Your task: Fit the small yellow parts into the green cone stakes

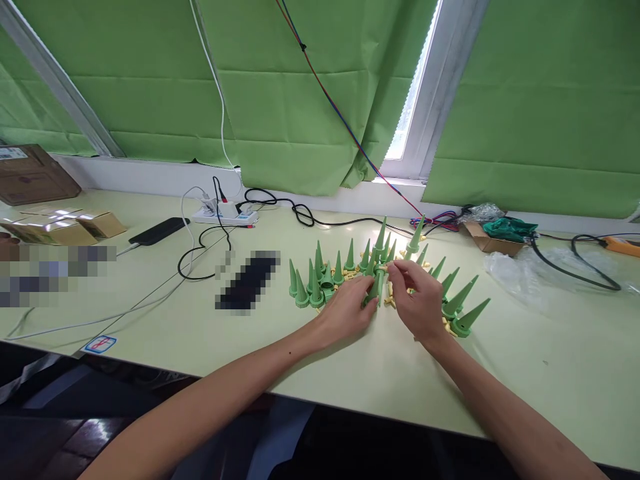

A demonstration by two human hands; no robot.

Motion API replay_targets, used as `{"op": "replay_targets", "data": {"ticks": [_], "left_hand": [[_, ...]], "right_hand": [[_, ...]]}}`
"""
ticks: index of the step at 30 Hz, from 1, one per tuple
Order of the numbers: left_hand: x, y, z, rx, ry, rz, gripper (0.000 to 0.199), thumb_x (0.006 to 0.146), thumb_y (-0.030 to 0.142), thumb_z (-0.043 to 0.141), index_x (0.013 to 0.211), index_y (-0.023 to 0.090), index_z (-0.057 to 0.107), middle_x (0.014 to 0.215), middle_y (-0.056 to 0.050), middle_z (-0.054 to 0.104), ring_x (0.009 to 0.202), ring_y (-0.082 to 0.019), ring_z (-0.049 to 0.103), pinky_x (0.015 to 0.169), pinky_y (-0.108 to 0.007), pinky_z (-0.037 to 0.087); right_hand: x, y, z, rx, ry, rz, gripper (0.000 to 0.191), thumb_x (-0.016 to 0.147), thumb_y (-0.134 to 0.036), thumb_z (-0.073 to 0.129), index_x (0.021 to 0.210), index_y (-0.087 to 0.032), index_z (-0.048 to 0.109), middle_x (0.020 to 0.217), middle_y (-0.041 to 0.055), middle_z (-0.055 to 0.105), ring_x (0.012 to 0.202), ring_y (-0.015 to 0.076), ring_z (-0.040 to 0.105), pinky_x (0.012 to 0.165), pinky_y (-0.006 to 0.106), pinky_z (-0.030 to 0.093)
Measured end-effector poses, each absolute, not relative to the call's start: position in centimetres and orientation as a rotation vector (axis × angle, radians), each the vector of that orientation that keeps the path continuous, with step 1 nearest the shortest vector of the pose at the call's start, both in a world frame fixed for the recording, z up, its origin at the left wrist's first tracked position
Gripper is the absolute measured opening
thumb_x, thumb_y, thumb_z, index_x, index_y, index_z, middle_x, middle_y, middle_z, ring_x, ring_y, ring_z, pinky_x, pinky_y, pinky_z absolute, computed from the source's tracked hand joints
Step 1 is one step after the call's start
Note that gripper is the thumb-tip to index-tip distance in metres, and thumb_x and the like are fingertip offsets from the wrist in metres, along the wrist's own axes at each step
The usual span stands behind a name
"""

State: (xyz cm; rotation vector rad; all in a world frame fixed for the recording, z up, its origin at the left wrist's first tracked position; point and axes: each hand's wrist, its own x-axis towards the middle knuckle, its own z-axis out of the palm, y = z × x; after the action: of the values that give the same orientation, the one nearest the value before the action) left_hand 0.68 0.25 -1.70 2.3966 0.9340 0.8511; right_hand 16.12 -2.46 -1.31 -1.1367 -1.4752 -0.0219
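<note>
My left hand is closed around a green plastic cone-shaped spike, its pointed end toward me. Right beside it, my right hand pinches a small pale-yellow plastic piece at the upper end of that spike. My fingers partly cover both parts, so I cannot tell whether the piece sits in the spike. Several similar green spikes stand upright to the left, and more lean to the right. Small yellow pieces lie scattered among them.
A blurred black phone-like object lies left of the spikes. Behind it are a white power strip and black cables. Cardboard boxes stand far left. An open carton and clear plastic bags occupy the right.
</note>
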Motion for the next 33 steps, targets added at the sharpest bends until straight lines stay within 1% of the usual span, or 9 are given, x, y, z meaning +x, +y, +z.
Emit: {"op": "replay_targets", "data": {"ticks": [3, 7, 9, 13, 21, 25, 33], "left_hand": [[0.8, 0.3, -1.6, 2.298, 0.938, 0.917, 0.020, 0.090, 0.024, 0.050, 0.075, 0.020, 0.036, 0.070, 0.002, 0.046, 0.057, -0.011, 0.042, 0.053, -0.027, 0.029], [0.9, 0.1, -1.1, 2.047, 0.955, 0.987, 0.030, 0.095, 0.038, 0.047, 0.075, 0.021, 0.033, 0.061, 0.005, 0.039, 0.049, -0.009, 0.039, 0.048, -0.025, 0.025], [0.9, 0.1, -0.7, 1.909, 0.934, 0.999, 0.031, 0.097, 0.045, 0.043, 0.079, 0.021, 0.034, 0.056, 0.006, 0.040, 0.046, -0.010, 0.042, 0.046, -0.024, 0.026], [0.9, 0.2, -0.5, 1.704, 0.936, 1.027, 0.037, 0.096, 0.054, 0.042, 0.079, 0.022, 0.032, 0.047, 0.009, 0.038, 0.040, -0.010, 0.043, 0.042, -0.022, 0.030], [1.0, 0.4, -0.5, 1.646, 0.952, 1.091, 0.038, 0.095, 0.054, 0.045, 0.078, 0.022, 0.032, 0.044, 0.009, 0.041, 0.037, -0.009, 0.044, 0.040, -0.020, 0.030], [1.1, 0.3, -0.3, 1.656, 0.966, 1.094, 0.039, 0.094, 0.054, 0.046, 0.077, 0.022, 0.031, 0.047, 0.009, 0.037, 0.037, -0.009, 0.043, 0.039, -0.020, 0.029], [1.0, 0.3, -0.4, 1.740, 0.988, 1.114, 0.039, 0.094, 0.053, 0.047, 0.076, 0.021, 0.032, 0.055, 0.007, 0.038, 0.042, -0.008, 0.042, 0.043, -0.023, 0.024]], "right_hand": [[16.2, -2.4, -1.3, -1.141, -1.480, -0.010, 0.018, 0.096, -0.030, 0.054, 0.086, -0.019, 0.064, 0.072, 0.0018, 0.065, 0.062, 0.0141, 0.061, 0.060, 0.028, 0.052], [16.1, -2.4, -1.3, -1.129, -1.487, 0.008, 0.018, 0.095, -0.030, 0.054, 0.085, -0.018, 0.064, 0.070, 0.0013, 0.063, 0.060, 0.0137, 0.060, 0.059, 0.027, 0.051], [16.1, -2.4, -1.3, -1.125, -1.492, 0.020, 0.018, 0.095, -0.029, 0.055, 0.084, -0.018, 0.063, 0.069, 0.0012, 0.063, 0.060, 0.0135, 0.059, 0.058, 0.027, 0.050], [16.1, -2.4, -1.3, -1.137, -1.531, 0.022, 0.017, 0.094, -0.028, 0.055, 0.082, -0.018, 0.063, 0.068, 0.0012, 0.062, 0.058, 0.0132, 0.057, 0.056, 0.026, 0.047], [16.0, -2.5, -1.6, -1.129, -1.636, 0.076, 0.018, 0.094, -0.028, 0.055, 0.081, -0.018, 0.062, 0.068, 0.0020, 0.064, 0.057, 0.0132, 0.056, 0.056, 0.026, 0.044], [16.0, -2.4, -1.6, -1.131, -1.655, 0.091, 0.019, 0.095, -0.029, 0.054, 0.080, -0.018, 0.062, 0.068, 0.0025, 0.064, 0.057, 0.0131, 0.056, 0.055, 0.026, 0.043], [16.0, -2.5, -1.6, -1.128, -1.660, 0.102, 0.020, 0.094, -0.029, 0.054, 0.080, -0.018, 0.062, 0.067, 0.0024, 0.063, 0.056, 0.0136, 0.055, 0.054, 0.027, 0.042]]}}
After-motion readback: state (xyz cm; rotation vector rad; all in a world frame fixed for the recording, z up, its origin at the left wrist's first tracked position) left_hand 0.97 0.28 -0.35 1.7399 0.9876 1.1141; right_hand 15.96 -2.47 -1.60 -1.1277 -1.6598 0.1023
